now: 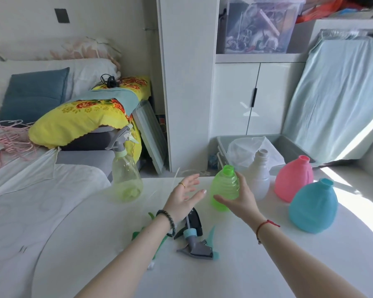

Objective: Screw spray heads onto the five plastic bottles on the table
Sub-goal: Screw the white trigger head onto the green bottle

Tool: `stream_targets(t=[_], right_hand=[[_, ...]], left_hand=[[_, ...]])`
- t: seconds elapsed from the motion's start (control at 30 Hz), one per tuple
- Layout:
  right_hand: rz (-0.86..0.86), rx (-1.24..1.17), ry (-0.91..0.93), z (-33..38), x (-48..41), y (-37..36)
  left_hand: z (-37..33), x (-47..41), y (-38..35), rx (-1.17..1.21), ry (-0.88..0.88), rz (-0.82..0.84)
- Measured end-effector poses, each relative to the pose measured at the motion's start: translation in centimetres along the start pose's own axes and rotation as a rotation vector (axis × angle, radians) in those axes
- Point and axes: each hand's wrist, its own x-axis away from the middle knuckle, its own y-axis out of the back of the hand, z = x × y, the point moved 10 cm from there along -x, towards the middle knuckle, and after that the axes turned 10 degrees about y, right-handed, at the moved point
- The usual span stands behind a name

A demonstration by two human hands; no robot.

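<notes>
gripping the green bottle mid-body, our right hand wraps it upright on the surface — light, thin plastic, likely to dent. our left hand hovers spread, empty — spray heads lie near.

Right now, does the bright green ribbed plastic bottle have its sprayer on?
No. The bright green ribbed plastic bottle has a bare, open neck; the right hand holds it.

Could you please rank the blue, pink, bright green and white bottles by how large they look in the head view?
1. blue bottle, though it is also nearest the camera.
2. pink bottle.
3. and 4. bright green bottle and white bottle: unsure, since both are partly hidden.
</notes>
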Motion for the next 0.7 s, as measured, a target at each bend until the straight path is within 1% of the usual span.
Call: stream_targets(t=[0.13, 0.2, 0.23, 0.33, 0.4, 0.5, 0.57, 0.6, 0.7], right_hand=[[-0.047, 0.001, 0.062, 1.7, -0.2, 1.7], [-0.038, -0.059, 0.108, 3.4, 0.7, 2.5], [0.003, -0.117, 0.127, 4.5, 1.5, 2.5], [0.212, -0.254, 0.201, 8.1, 5.5, 0.8], [0.321, -0.272, 0.241, 9.7, 8.3, -0.7], [0.419, -0.250, 0.258, 10.6, 11.7, -3.0], [0.471, -0.214, 0.260, 10.5, 13.3, -4.1], [0.488, -0.204, 0.254, 10.4, 14.0, -4.6], [0.463, -0.194, 0.219, 9.7, 14.7, -4.8]], left_hand=[[0.1, 0.0, 0.7, 0.009, 0.008, -0.023], [-0.2, 0.6, 2.4, 0.024, -0.015, -0.055], [-0.4, 1.1, 3.3, 0.014, -0.033, -0.062], [0.4, 3.3, 5.8, -0.067, -0.053, -0.102], [2.1, 4.8, 7.9, -0.110, -0.020, -0.180], [5.0, 7.2, 10.9, -0.170, 0.070, -0.309], [6.1, 8.8, 11.7, -0.248, 0.083, -0.330], [6.3, 9.4, 11.7, -0.312, 0.062, -0.319], [6.3, 11.0, 10.0, -0.605, -0.033, -0.210]])
